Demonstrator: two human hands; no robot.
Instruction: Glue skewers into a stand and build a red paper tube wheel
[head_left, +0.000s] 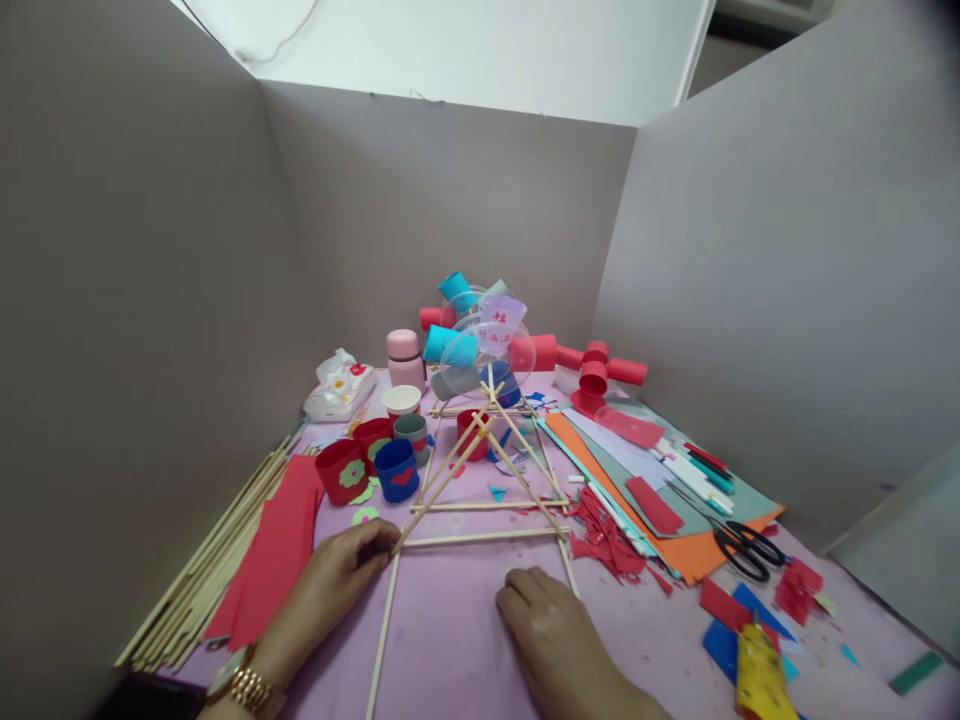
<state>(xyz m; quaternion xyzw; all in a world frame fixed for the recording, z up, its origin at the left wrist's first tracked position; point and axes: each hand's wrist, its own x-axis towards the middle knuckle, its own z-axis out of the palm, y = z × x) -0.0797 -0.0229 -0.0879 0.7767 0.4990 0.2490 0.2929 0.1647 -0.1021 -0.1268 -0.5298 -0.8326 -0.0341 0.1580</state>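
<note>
A purple-covered counter [465,635] carries a wooden stick frame [485,537], centred before the person and rising to a peak. Of 2 hands, the left hand [354,556] pinches the frame's near left corner; the right hand [551,632] lies loosely curled near the right-hand side, its grip hidden. Gentle, steady pressure at that corner should stop the thin sticks twisting.
</note>
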